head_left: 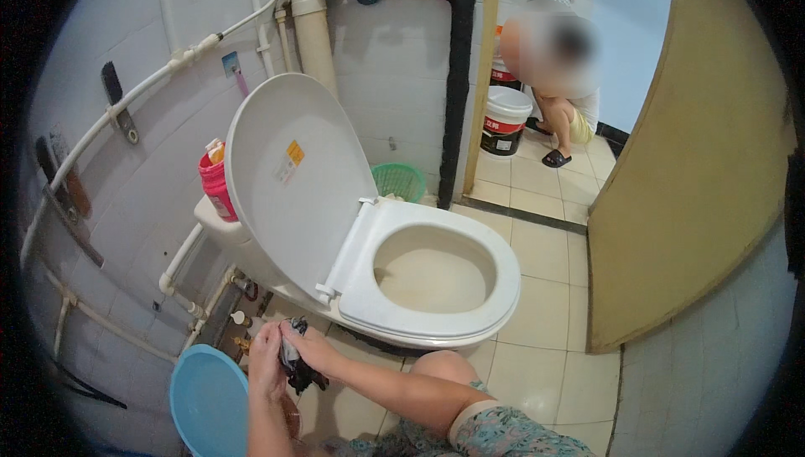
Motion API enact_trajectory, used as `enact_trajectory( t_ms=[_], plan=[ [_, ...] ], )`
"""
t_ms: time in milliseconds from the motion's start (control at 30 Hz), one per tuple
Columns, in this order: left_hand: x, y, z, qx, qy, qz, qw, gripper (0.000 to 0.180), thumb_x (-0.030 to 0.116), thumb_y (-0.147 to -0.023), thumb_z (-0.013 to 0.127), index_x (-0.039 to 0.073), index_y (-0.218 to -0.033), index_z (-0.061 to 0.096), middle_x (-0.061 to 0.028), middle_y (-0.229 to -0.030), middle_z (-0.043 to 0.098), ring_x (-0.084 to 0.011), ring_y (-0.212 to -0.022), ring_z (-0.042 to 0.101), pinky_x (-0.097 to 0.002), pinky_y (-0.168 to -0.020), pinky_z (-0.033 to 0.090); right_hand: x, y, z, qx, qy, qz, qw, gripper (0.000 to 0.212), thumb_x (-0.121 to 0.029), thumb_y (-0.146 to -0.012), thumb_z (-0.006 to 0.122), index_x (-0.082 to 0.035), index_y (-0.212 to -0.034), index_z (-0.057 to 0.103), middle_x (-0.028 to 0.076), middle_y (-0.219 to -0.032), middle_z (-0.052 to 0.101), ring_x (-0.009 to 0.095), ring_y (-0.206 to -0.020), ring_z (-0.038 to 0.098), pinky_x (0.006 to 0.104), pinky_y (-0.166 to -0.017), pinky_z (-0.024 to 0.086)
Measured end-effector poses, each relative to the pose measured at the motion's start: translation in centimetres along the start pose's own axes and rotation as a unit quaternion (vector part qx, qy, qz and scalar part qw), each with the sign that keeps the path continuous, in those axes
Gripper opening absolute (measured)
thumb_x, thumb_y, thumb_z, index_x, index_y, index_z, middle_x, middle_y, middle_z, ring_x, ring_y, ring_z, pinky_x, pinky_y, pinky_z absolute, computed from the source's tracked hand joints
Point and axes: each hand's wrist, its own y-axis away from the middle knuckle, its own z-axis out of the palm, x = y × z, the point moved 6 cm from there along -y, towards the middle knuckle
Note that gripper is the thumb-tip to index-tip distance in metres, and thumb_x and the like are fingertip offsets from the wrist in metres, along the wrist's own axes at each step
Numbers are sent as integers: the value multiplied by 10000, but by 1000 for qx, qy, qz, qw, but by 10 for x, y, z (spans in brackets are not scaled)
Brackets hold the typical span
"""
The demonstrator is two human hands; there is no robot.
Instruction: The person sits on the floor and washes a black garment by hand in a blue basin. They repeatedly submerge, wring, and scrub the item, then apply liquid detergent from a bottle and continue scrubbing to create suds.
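Note:
A crumpled dark cloth with grey patches (295, 370) is bunched between my two hands, to the left of the toilet's base. My left hand (267, 358) is closed around its upper part. Close against it, my right hand (312, 348) grips the same cloth, and a dark end hangs below. Beside my left forearm lies a light blue basin (186, 386), partly cut off by the lower edge. The white toilet (495, 314) stands just beyond my hands with its lid (285, 180) raised and its seat ring lowered.
Pipes and a valve (241, 319) run along the left wall. A pink container (216, 184) sits on the tank; a green basket (398, 180) stands behind the toilet. The wooden door (688, 180) is open. Beyond it, a person (562, 80) squats near white-lidded buckets (506, 122).

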Motion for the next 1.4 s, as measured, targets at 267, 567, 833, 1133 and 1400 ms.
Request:
enact_trajectory(
  t_ms=[267,567,833,1133,1400],
  plan=[
    [27,10,-16,-44,-84,32,995,289,63,-749,610,14,-1015,508,-50,-953,585,-126,-850,553,-254,-758,432,-58,26,-2,2,204,-180,962,336,-335,-904,443,-56,-1031,579,183,-842,613,304,-772,591,356,-699,446],
    [-9,4,-21,-170,-174,-65,968,333,250,-754,690,34,-953,532,-2,-850,572,-93,-780,540,-258,-698,433,-73,20,-35,-6,-166,-178,970,341,-181,-936,416,81,-1151,459,91,-1085,604,161,-1020,550,285,-907,393],
    [-15,-14,-10,42,263,8,964,274,299,-907,471,77,-1064,505,-23,-957,565,-201,-909,553,-350,-797,446,-72,43,11,-22,165,-370,914,465,-60,-844,431,-16,-1301,355,151,-1371,340,294,-1261,335,373,-1045,250],
    [-33,6,27,23,267,-17,963,501,371,-941,337,112,-1363,260,-80,-1342,372,-207,-1180,417,-325,-980,340,-71,21,8,94,287,-314,900,494,-51,-811,421,-46,-1302,368,118,-1385,325,299,-1312,225,446,-1076,149],
    [-29,5,31,-12,309,-45,950,514,457,-918,354,136,-1319,336,-64,-1314,408,-198,-1183,417,-345,-965,355,-57,17,19,45,365,-268,891,431,-144,-882,412,-51,-1302,383,96,-1408,287,265,-1334,173,415,-1088,121]
  ],
)
